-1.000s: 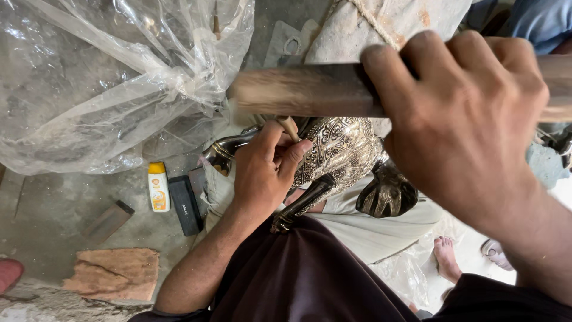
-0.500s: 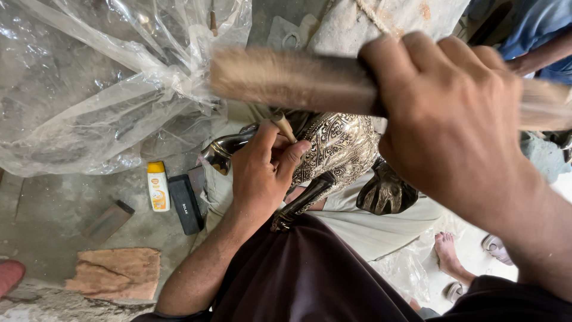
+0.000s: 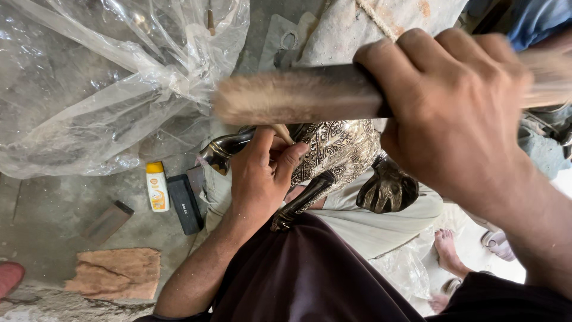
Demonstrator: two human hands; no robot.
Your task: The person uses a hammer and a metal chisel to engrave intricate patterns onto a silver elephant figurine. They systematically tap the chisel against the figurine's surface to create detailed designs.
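Floor-level metalcraft workshop: bare concrete floor [image 3: 71, 203], embossed metal figure [image 3: 339, 149], plastic sheeting [image 3: 95, 89]

A grey concrete floor [image 3: 53, 203] carries a small bottle [image 3: 157, 186], black block [image 3: 184, 203] and plastic sheet [image 3: 107, 83].

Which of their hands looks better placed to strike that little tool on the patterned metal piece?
The right hand, probably. It grips the wooden mallet, raised above the work. The left hand is occupied: it rests on the embossed metal piece and pinches a slim punch against it, so it cannot swing.
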